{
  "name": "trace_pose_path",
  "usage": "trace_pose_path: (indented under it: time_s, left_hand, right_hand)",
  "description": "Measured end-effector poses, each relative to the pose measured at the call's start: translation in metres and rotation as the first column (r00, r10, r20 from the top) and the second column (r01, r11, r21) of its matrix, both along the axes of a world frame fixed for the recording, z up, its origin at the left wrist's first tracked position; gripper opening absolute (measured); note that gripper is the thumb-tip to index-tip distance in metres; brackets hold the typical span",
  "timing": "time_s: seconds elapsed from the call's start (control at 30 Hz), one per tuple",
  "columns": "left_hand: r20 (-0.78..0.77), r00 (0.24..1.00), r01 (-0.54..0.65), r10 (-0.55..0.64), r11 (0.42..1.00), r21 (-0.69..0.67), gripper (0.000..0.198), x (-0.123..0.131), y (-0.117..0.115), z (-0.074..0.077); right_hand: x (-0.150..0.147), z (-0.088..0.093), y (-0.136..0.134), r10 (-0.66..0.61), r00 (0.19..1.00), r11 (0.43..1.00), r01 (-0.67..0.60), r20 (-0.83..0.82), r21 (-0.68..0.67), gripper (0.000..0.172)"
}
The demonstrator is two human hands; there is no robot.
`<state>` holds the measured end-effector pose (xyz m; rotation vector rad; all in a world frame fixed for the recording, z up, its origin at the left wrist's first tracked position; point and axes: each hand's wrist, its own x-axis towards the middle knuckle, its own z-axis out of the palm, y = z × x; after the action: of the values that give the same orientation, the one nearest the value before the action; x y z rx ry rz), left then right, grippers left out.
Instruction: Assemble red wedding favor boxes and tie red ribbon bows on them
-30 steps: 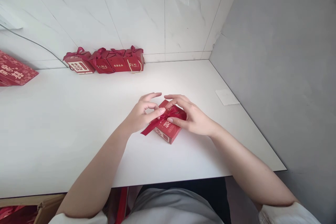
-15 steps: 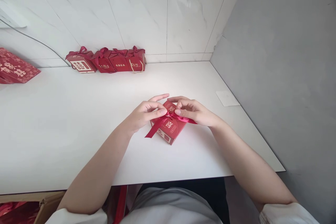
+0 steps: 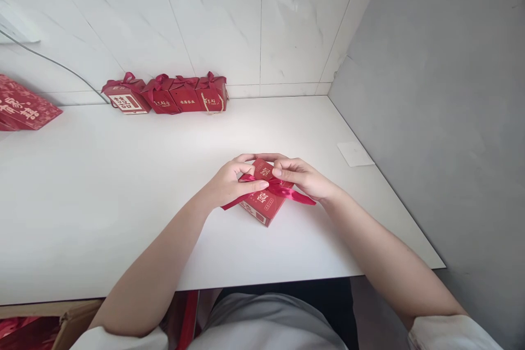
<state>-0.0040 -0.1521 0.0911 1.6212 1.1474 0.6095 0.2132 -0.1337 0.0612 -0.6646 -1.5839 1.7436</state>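
While lying flat on the white table [image 3: 123,202], positioned between both hands: small red box [image 3: 272,205], tied across the top with red ribbon [image 3: 293,194]. Left hand [image 3: 229,183]: partly curled, thumb laid over the ribbon at the knot; firmness of grip not discernible. Right hand [image 3: 303,176]: likewise partly curled, thumb near forefinger, above the box just beside the knot; pinch on ribbon not discernible. Below right palm: one ribbon tail. On box top, between the hands: pale characters, too small to read surely. Beyond left hand, along the tiled wall [image 3: 221,22]: row of four ribboned boxes [image 3: 186,98], marked 囍 on leftmost, gold 安居乐业 on third, gold lettering on rightmost, partly behind cord. Far left of left hand: larger red box [image 3: 28,106], with 家 legible. Right of right hand: white slip [image 3: 355,154].
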Motion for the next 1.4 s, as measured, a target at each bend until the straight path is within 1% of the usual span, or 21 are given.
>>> trace_pose_path:
  time_s: [0.13, 0.2, 0.37, 0.5, 0.7, 0.8, 0.93, 1.1, 1.17, 1.27, 1.33, 1.4]
  left_hand:
    - [0.029, 0.999, -0.041, 0.041, 0.999, 0.009, 0.049, 0.003, -0.002, -0.001]
    - [0.045, 0.998, -0.051, 0.051, 0.999, 0.005, 0.053, 0.004, -0.002, -0.002]
    - [0.006, 1.0, 0.0, 0.001, 0.999, -0.039, 0.058, 0.003, 0.0, 0.0]
    - [-0.02, 0.998, 0.052, -0.053, 0.997, -0.061, 0.057, 0.001, 0.001, 0.003]
    - [0.025, 0.996, 0.089, -0.088, 0.994, -0.056, 0.055, 0.0, 0.001, 0.004]
    - [0.026, 0.995, 0.097, -0.096, 0.994, -0.058, 0.054, -0.002, 0.002, 0.004]
    - [0.04, 0.994, 0.099, -0.097, 0.995, -0.035, 0.054, -0.005, 0.004, 0.002]
    - [0.061, 0.992, 0.109, -0.109, 0.994, 0.006, 0.05, -0.008, 0.006, -0.002]
    - [0.069, 0.991, 0.115, -0.115, 0.993, 0.001, 0.049, -0.008, 0.007, -0.003]
    - [0.089, 0.989, 0.124, -0.122, 0.992, -0.016, 0.049, -0.007, 0.007, -0.003]
    - [0.104, 0.985, 0.14, -0.135, 0.99, -0.036, 0.052, -0.006, 0.006, -0.002]
    - [0.107, 0.983, 0.155, -0.149, 0.986, -0.053, 0.054, -0.006, 0.006, -0.001]
  right_hand:
    - [-0.002, 0.001, -0.001, 0.004, 0.999, 0.999, -0.006, -0.052, -0.04, 0.033]
    - [-0.003, 0.0, -0.001, 0.001, 0.999, 0.998, -0.003, -0.043, -0.055, 0.031]
    - [-0.003, -0.004, -0.001, -0.033, 0.999, 0.998, 0.033, 0.0, -0.054, 0.028]
    - [-0.003, -0.002, -0.001, 0.003, 1.0, 1.0, -0.003, 0.01, -0.012, 0.026]
    - [-0.001, 0.001, 0.001, 0.024, 0.997, 0.999, -0.028, 0.073, 0.045, 0.028]
    - [-0.001, 0.001, 0.001, 0.001, 0.994, 0.997, -0.009, 0.107, 0.077, 0.028]
    - [0.0, -0.001, 0.001, -0.02, 0.998, 0.993, 0.012, 0.066, 0.115, 0.03]
    - [0.002, -0.002, 0.003, 0.094, 0.991, 0.977, -0.11, 0.09, 0.183, 0.023]
    - [0.002, -0.004, 0.004, 0.104, 0.993, 0.98, -0.112, 0.055, 0.166, 0.024]
    - [-0.001, -0.006, 0.004, 0.068, 0.998, 0.992, -0.068, 0.0, 0.104, 0.029]
    - [-0.004, -0.007, 0.003, 0.049, 0.999, 0.996, -0.049, -0.004, 0.075, 0.034]
    - [-0.005, -0.007, 0.002, 0.042, 0.999, 0.996, -0.043, 0.013, 0.081, 0.037]
